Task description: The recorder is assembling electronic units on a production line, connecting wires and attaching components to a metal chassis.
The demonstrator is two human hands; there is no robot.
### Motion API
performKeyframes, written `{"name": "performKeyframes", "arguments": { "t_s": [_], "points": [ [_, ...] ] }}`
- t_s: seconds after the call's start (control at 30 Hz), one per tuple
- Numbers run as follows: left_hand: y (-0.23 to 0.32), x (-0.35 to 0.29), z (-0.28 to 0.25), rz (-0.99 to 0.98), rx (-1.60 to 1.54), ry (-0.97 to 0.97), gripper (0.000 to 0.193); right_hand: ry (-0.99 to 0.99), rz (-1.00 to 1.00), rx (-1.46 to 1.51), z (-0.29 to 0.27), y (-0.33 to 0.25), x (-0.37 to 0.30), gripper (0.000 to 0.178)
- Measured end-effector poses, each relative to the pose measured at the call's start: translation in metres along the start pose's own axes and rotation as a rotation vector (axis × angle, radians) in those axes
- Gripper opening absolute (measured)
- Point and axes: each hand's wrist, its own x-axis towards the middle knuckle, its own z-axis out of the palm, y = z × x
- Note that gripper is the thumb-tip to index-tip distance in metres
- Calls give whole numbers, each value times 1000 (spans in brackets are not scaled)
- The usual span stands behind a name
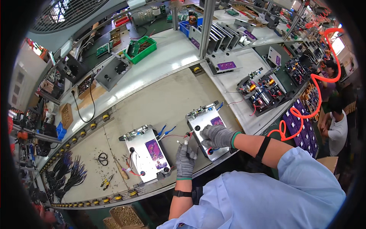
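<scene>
The right hand [218, 136], in a grey glove, lay spread and mostly open on the white panel [206, 128], pressing on its face. The left hand [185, 160], also gloved, was closed around a small connector [185, 142] at the end of thin wires; it was probably pinched between the fingertips, but the view was too small to be sure. A second panel [146, 152] lay just left of this hand. Further left, scissors [102, 158] and pliers [107, 181] rested on the grey workbench [160, 103], inside a busy factory hall.
</scene>
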Motion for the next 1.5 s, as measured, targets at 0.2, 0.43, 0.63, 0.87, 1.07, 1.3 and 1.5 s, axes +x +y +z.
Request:
{"name": "performKeyframes", "arguments": {
  "t_s": [0.2,0.43,0.63,0.87,1.07,1.3,1.5],
  "points": [
    [5,0,-12,93,-228,45,19,-114,55,-11,-16,-4,6,41],
    [15,11,-5,188,-165,113,11,-114,46,-9,-12,2,6,42],
    [6,32,7,70,305,103,19,-141,28,-8,-10,1,8,44],
    [-6,68,-6,173,446,-96,29,-212,24,-38,-20,-8,12,46],
    [11,84,5,-72,217,-318,38,-222,20,-30,-18,-6,14,48],
    [5,100,0,-257,12,-537,24,-240,0,-73,-17,-8,16,49],
    [6,115,-1,-357,10,-495,17,-213,-17,-74,-12,-3,16,51]
  ]
}}
